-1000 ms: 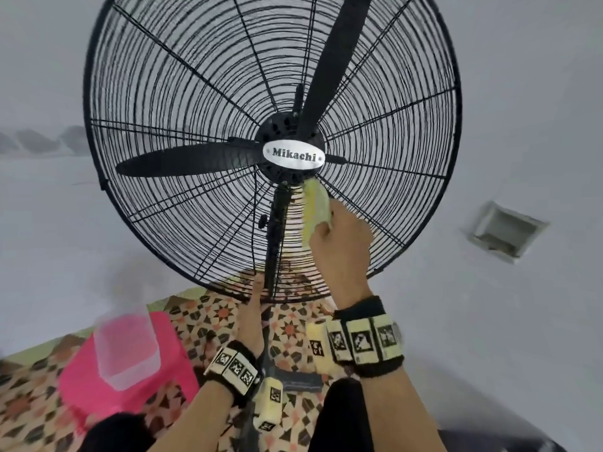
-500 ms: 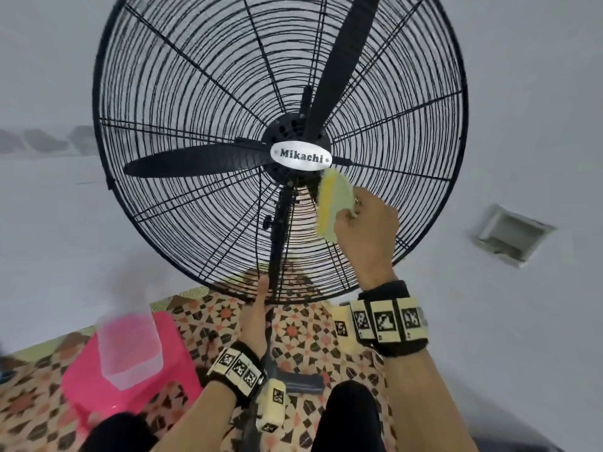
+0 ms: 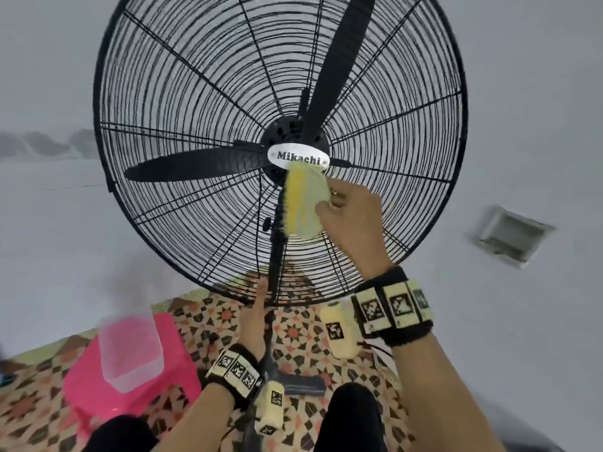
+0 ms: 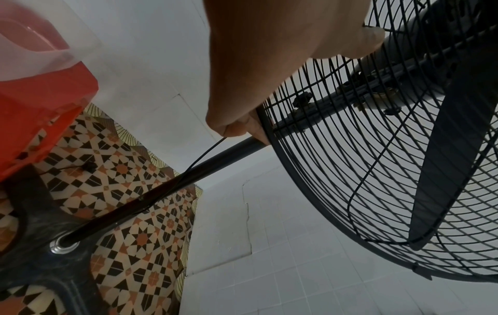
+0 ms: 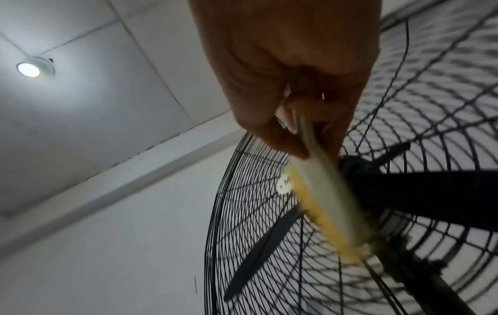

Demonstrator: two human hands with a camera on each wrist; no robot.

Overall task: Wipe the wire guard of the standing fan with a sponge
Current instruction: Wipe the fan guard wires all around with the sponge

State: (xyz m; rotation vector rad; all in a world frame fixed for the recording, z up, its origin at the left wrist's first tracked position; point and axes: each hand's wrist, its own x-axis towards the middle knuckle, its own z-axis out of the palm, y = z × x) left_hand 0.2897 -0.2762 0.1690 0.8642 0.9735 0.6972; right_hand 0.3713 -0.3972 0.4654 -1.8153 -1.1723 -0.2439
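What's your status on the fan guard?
Right hand grips sponge on guard below the badge. Left hand holds the bottom rim. Nothing in the way.

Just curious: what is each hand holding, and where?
Right hand pinches the sponge by its right edge. Left hand grips the wire guard at its bottom rim.

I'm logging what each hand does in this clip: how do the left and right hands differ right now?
The right hand is raised near the fan's centre badge, pinching a yellow-green sponge against the wire guard. The left hand sits lower, gripping the guard's bottom rim by the pole, with no sponge. The sponge is blurred; the left hand is not. Both touch the guard and wear marker wristbands.
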